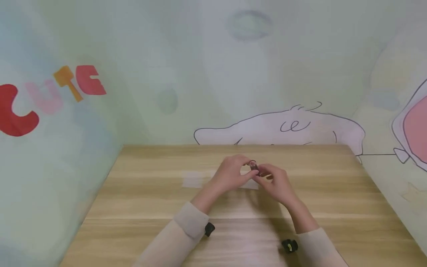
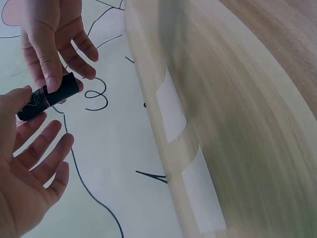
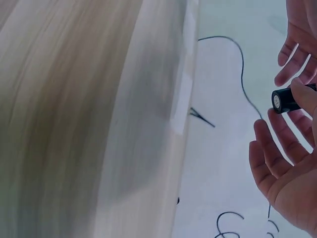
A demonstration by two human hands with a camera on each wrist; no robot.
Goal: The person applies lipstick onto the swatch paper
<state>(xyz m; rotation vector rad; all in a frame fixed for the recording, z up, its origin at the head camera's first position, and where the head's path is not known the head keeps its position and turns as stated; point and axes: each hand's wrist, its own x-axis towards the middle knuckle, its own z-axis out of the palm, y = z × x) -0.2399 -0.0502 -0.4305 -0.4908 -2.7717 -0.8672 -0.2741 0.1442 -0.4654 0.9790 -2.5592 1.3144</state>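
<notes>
A small dark lipstick tube (image 1: 254,167), black with a thin pinkish band, is held up over the far half of the table between both hands. My left hand (image 1: 230,172) pinches one end between thumb and fingers. From the other side, my right hand (image 1: 277,181) pinches the opposite end. In the left wrist view the lipstick (image 2: 64,88) lies slantwise, with printing on the part by the left thumb. One flat end of the lipstick (image 3: 285,100) carries a round pale label in the right wrist view. The remaining fingers of both hands are spread loosely.
White paper pieces (image 1: 192,179) lie flat on the wooden table (image 1: 150,207) below and beside the hands. Behind the table's far edge stands a wall (image 1: 150,74) with cartoon drawings. Small black devices (image 1: 289,245) sit at the sleeves.
</notes>
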